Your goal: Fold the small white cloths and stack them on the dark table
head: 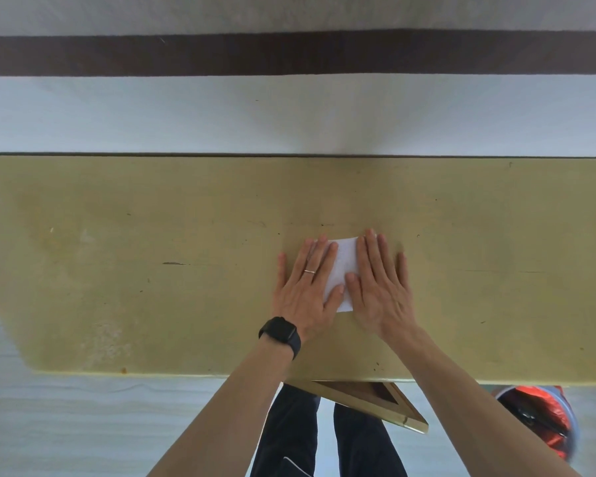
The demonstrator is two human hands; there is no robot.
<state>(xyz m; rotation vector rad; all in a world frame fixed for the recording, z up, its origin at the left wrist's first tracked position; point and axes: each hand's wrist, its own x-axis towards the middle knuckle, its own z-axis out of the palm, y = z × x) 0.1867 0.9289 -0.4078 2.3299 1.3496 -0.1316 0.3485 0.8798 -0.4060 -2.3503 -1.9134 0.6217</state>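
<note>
A small white cloth [343, 266] lies flat on the olive-yellow table [152, 253], near the middle. My left hand [307, 287], with a ring and a black watch on the wrist, presses flat on the cloth's left part with straight fingers. My right hand [381, 284] lies flat on its right part, fingers spread and straight. Only a narrow strip of cloth shows between the two hands; the remainder is hidden under them. No other cloth or stack is visible.
The table's near edge [221, 375] runs across the lower part of the view; its far edge meets a pale wall. A wooden frame [375, 401] juts out below the edge by my legs. A bucket with red contents [544, 421] stands on the floor at the right.
</note>
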